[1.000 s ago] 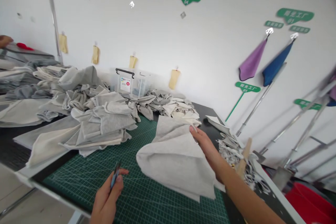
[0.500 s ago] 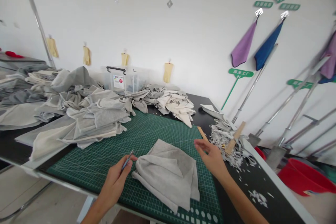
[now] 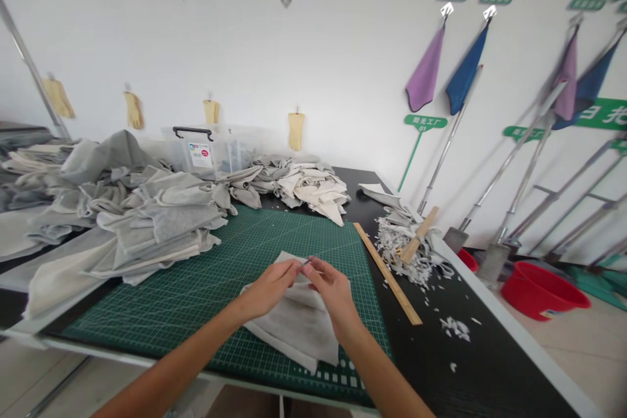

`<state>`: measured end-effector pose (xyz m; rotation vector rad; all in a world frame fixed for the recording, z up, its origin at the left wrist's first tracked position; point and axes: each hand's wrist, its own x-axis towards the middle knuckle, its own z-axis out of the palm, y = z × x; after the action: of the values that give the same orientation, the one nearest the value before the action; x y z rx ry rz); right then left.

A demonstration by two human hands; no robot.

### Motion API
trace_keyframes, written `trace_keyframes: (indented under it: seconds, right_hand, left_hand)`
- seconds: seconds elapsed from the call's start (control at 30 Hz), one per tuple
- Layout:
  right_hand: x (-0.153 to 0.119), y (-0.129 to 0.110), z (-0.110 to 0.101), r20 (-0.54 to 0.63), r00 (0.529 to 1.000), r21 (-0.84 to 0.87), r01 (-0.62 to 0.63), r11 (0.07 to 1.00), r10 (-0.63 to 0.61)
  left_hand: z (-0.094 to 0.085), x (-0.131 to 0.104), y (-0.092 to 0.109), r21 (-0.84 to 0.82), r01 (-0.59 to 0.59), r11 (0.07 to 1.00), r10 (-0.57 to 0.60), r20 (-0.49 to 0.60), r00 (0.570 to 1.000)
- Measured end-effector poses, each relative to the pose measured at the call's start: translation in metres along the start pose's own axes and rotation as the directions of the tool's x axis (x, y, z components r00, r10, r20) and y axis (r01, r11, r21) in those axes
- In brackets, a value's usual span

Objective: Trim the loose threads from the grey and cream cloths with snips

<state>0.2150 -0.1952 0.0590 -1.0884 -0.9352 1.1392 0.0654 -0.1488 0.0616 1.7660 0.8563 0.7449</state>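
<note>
Desk (image 3: 490, 372) under everything, near edge not far from the cloth: with a hard tug backwards, likely to be a drop-off for loose fabric. Green mat (image 3: 161, 294) on top, flat, perhaps slippery under light pieces. To the left, big heap (image 3: 161, 222) lapping over the mat, apt to slump if caught by an elbow. Beyond, second pile (image 3: 313, 186) and clear box (image 3: 183, 150), both in the way of a long forward reach. On the mat's near right part, grey cloth (image 3: 294, 333) beneath both hands, layers liable to shift through uneven pulling. Left hand (image 3: 269, 287) and right hand (image 3: 330, 290) above its far part, fingers bent, tips almost meeting; exact grip impossible to tell. Off to the right, scraps (image 3: 406, 268), easily scattered by a forearm, ruler (image 3: 386, 273) slanting beside them, wood strip (image 3: 418, 235) on top. At the fingertips, thin dark thing (image 3: 307, 262), unclear; nicked fabric possible if sharp.
</note>
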Motion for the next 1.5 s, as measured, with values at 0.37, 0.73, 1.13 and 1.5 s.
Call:
trace_keyframes:
  seconds: [0.37, 0.73, 1.13, 1.5]
  right_hand:
    - [0.049, 0.014, -0.005, -0.016, 1.0, 0.333, 0.018, 0.943, -0.013]
    - [0.052, 0.044, -0.007, 0.023, 0.999, 0.281, -0.054, 0.958, 0.049]
    - [0.045, 0.05, -0.008, 0.055, 0.997, 0.218, -0.071, 0.973, 0.06]
    - [0.045, 0.05, -0.009, 0.046, 0.997, 0.237, -0.069, 0.969, 0.06]
  left_hand:
    - [0.017, 0.063, -0.03, -0.327, 0.063, 0.943, -0.008, 0.165, 0.986]
    - [0.0, 0.064, -0.061, -0.295, 0.169, 0.941, -0.032, 0.418, 0.908]
    - [-0.002, 0.049, -0.042, -0.2, 0.07, 0.977, -0.003, 0.317, 0.948]
    - [-0.002, 0.048, -0.042, -0.154, 0.038, 0.987, 0.007, 0.281, 0.96]
